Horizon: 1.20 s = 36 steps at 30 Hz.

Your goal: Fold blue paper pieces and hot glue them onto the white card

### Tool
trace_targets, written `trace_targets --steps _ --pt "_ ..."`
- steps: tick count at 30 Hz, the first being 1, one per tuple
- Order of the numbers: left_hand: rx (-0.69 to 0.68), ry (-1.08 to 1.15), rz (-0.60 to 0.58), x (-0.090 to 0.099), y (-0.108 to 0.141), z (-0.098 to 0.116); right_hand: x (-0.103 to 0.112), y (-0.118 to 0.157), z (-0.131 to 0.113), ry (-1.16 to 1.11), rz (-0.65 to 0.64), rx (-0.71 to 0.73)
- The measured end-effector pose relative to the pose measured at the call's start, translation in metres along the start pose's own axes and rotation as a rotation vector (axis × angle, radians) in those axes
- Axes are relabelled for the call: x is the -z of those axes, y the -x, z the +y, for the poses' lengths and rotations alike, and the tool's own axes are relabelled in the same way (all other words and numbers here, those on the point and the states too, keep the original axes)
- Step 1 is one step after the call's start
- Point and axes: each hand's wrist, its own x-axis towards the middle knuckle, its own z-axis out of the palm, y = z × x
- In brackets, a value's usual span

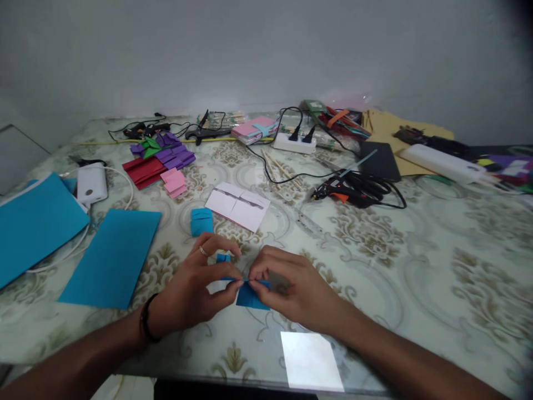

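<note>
Near the table's front, my left hand pinches a small piece of blue paper between thumb and index finger. Opposite it, my right hand grips the same piece, and the fingertips of both hands almost meet. Just under the fingertips lies a blue paper piece, partly covered by my right hand. Another bit of blue paper shows behind my left fingers. A small folded blue paper rests beyond my left hand, beside a white folded card.
Blue sheets and a white power bank lie at left. Purple strips, red paper and pink notes are behind. A glue gun, power strip and black cables stand toward the back right.
</note>
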Motion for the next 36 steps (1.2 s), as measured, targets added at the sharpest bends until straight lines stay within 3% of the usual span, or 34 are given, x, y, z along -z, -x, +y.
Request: trace_targets --steps 13,19,24,31,36 --pt "-0.021 0.006 0.009 -0.006 0.000 0.009 -0.007 0.005 0.000 -0.044 -0.022 0.023" --pt "0.010 0.007 0.003 0.002 0.001 0.011 0.001 -0.001 -0.001 -0.050 -0.042 -0.011" --pt "0.096 0.025 0.008 0.012 -0.001 0.010 0.007 -0.003 0.001 -0.063 -0.015 -0.066" --pt "0.242 0.114 0.049 0.024 -0.007 -0.006 0.016 -0.006 0.002 -0.123 0.096 -0.185" --pt "0.307 0.199 0.025 0.016 -0.007 -0.011 0.014 -0.006 0.004 -0.140 0.051 -0.091"
